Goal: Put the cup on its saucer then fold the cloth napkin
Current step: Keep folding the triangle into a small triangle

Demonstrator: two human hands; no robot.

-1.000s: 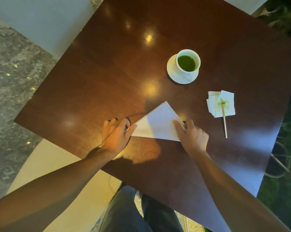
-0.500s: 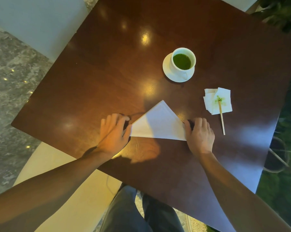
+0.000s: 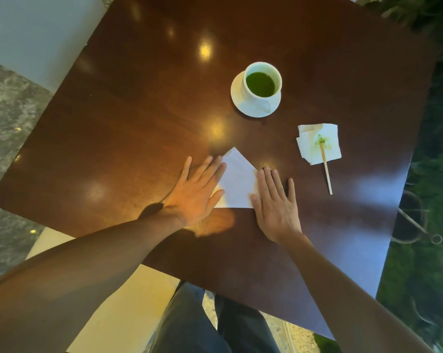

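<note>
Both hands have moved from the outer corners of the folded triangle onto its sides: our left hand point(image 3: 197, 192) and right hand point(image 3: 275, 203) now lie flat, fingers straight and slightly spread, pressing the white cloth napkin point(image 3: 237, 183) against the dark wooden table point(image 3: 128, 118). We judge this a crease-setting press. The cup point(image 3: 262, 82) of green liquid already stands on its saucer point(image 3: 237, 98), well apart.

Glossy dark wooden table point(image 3: 139, 118) over marble floor point(image 3: 9, 118).
</note>
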